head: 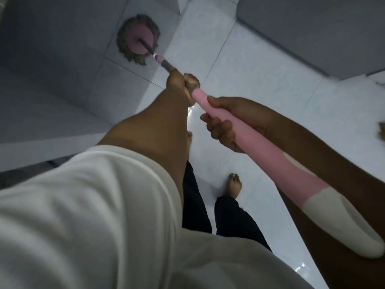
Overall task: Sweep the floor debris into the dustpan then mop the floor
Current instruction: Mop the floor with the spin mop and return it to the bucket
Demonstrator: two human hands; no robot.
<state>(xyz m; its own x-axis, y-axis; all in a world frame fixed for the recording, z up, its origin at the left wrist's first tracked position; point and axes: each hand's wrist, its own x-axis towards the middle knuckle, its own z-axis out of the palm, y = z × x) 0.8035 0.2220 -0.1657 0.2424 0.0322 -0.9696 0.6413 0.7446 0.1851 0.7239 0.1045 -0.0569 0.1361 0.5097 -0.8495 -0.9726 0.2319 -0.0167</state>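
Both hands grip 1 mop (187,84), which runs diagonally from the lower right up to the upper left. The left hand (177,80) is wrapped tight around the thin, dull metal part of the pole, fingers curled over it just above where the pink sleeve begins. The right hand (227,122) is clamped around the thicker pink plastic grip, thumb on top and fingers folded underneath. Lower down, the grip swells into a rounded, off-white end cap (341,224) that lies along the right forearm.

The mop head (137,39) rests flat on the floor (260,65), well ahead of the hands, in a shaded patch at the upper left. It is a round pink plastic disc ringed by a fringe of grey-brown, ragged strands (they look damp and matted, though motion blur softens the detail). The pole meets the disc near its centre.

The floor is glossy, pale square tiles with thin dark joints, and it throws back bright reflections near the bottom right. A loose white sleeve (83,205) of soft, creased fabric fills the lower left. Below the hands are dark trouser legs (233,217) and a bare foot (234,185) standing flat on the tile.
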